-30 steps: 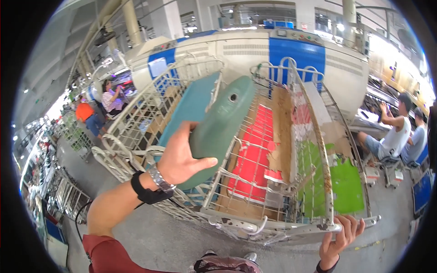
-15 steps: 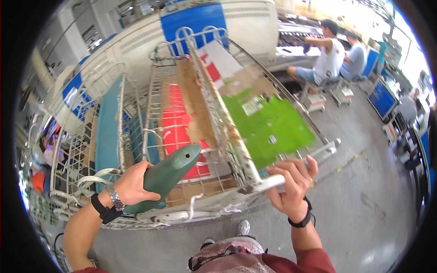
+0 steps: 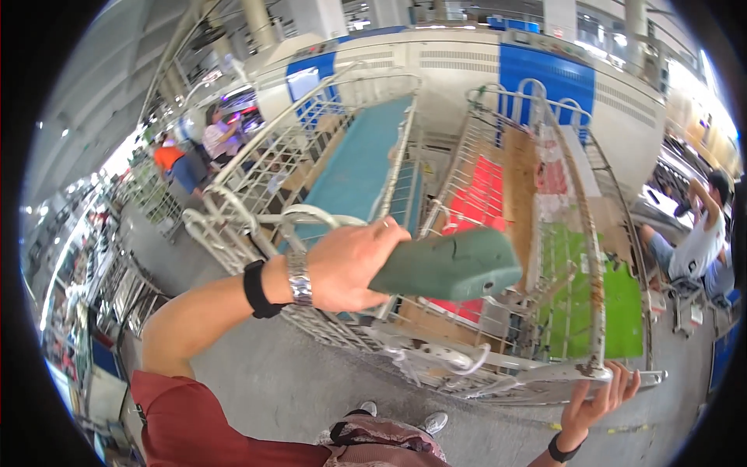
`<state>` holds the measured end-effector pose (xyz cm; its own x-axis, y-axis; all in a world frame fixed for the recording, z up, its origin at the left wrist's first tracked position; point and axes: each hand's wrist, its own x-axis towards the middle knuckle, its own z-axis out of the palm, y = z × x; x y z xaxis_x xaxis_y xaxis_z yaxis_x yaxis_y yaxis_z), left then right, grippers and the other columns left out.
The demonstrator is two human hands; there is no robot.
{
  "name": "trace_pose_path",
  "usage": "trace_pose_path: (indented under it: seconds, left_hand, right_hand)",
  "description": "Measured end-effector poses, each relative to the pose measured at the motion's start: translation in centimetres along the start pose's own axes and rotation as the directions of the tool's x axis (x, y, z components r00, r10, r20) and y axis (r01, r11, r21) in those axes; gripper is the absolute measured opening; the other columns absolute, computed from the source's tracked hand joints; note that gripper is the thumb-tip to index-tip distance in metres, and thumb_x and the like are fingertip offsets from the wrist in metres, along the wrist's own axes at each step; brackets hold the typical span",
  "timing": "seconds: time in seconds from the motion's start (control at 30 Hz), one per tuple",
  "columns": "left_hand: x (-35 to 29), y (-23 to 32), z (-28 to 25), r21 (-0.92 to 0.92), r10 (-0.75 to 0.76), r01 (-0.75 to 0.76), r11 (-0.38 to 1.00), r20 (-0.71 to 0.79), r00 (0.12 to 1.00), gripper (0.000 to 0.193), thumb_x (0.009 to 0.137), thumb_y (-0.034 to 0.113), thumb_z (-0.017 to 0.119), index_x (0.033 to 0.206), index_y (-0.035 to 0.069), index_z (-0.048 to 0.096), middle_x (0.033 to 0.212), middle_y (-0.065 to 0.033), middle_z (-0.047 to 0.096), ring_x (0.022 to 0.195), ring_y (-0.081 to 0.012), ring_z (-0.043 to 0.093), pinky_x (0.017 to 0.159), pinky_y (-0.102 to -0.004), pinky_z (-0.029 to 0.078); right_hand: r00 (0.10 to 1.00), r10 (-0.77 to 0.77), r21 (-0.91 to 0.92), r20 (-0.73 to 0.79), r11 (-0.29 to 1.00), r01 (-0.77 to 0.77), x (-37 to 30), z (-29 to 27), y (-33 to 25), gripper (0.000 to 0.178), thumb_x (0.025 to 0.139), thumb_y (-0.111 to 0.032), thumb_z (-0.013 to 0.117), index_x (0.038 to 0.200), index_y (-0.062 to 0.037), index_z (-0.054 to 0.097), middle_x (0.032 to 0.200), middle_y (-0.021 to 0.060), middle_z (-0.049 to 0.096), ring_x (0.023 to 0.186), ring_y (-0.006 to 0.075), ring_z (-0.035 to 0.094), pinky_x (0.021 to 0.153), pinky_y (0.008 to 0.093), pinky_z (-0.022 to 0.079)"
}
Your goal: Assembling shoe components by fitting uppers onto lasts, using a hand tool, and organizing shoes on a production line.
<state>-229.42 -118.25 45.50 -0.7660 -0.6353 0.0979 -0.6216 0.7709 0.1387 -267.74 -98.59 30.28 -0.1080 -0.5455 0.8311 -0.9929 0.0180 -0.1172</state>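
A dark green shoe last point(image 3: 455, 265) with a small hole near its end is held by my left hand point(image 3: 350, 266). My fingers wrap round its narrower part, hiding some of it. Held above the near edge of a white wire cart point(image 3: 597, 311), the last covers part of the red sheet point(image 3: 475, 194) in the cart. My right hand point(image 3: 597, 398) is at the cart's near right corner, its fingers curled over the end of the white rail.
A second wire cart with a blue-green panel point(image 3: 350, 159) stands to the left. Behind both carts runs a long cream and blue machine point(image 3: 459, 58). A bright green sheet point(image 3: 615, 303) lies at the right. Seated people point(image 3: 704, 226) work at the far right; others are far left.
My view has swung left, bringing the left cart nearer the middle. The shoe last has turned in my left hand's grip to lie more level. My right hand stays at the rail end.
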Motion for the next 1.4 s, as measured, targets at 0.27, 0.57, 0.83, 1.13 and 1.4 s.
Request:
trace_pose_path:
  seconds: [0.27,0.57,0.83,1.13,1.4]
  left_hand:
    - [-16.6,-8.9,-5.8,-0.282,-0.307,0.143,0.949,-0.71,0.634,0.07,0.072,0.017,0.084,0.13,0.001,0.048,0.115,-0.0123,0.062,0.106,-0.0232,0.062,0.095,-0.0381,0.049]
    - [-32.7,-24.0,-4.4,-0.793,-0.728,-0.011,0.61,-0.566,0.386,0.044,0.083,0.02,0.08,0.116,-0.005,0.063,0.102,-0.01,0.072,0.084,-0.0152,0.07,0.074,-0.0301,0.057]
    - [-38.6,-33.3,-3.8,-0.706,-0.695,0.24,0.666,-0.471,0.543,0.053,0.081,0.028,0.082,0.118,-0.005,0.062,0.101,-0.0118,0.072,0.086,-0.0148,0.07,0.076,-0.0302,0.057]
    - [-39.0,-37.9,-2.9,-0.814,-0.591,0.05,0.579,-0.376,0.714,0.062,0.083,0.028,0.079,0.133,-0.001,0.057,0.119,-0.0141,0.068,0.1,-0.019,0.069,0.085,-0.0327,0.057]
    - [-38.4,-36.8,-2.7,-0.7,-0.563,0.133,0.702,-0.43,0.706,0.059,0.08,0.024,0.079,0.13,-0.001,0.06,0.116,-0.0116,0.07,0.101,-0.0177,0.069,0.085,-0.0308,0.055]
  right_hand:
    - [0.898,0.277,0.202,-0.342,0.955,-0.218,-1.2,-1.2,-8.7,0.044,0.104,-0.027,0.052,0.132,0.0066,0.051,0.134,0.0171,0.057,0.124,0.0291,0.054,0.108,0.0453,0.041]
    - [1.0,-0.023,0.629,0.018,0.777,0.007,3.5,1.7,-33.6,0.044,0.091,-0.011,0.059,0.132,0.0045,0.053,0.131,0.0205,0.059,0.122,0.0326,0.055,0.108,0.0474,0.038]
    - [0.962,-0.164,0.611,0.22,0.791,-0.005,13.5,8.4,-47.1,0.053,0.092,-0.021,0.068,0.14,-0.004,0.053,0.138,0.0154,0.057,0.127,0.0283,0.055,0.104,0.0379,0.043]
    - [0.883,-0.264,0.227,0.387,0.956,0.186,17.1,16.7,-48.0,0.046,0.097,-0.048,0.057,0.094,-0.005,0.075,0.103,0.0113,0.072,0.102,0.032,0.062,0.087,0.0444,0.047]
    - [0.891,-0.372,0.189,0.26,0.925,0.331,15.8,15.7,-47.6,0.034,0.093,-0.044,0.063,0.091,-0.0113,0.074,0.093,0.004,0.069,0.097,0.0265,0.06,0.089,0.0437,0.042]
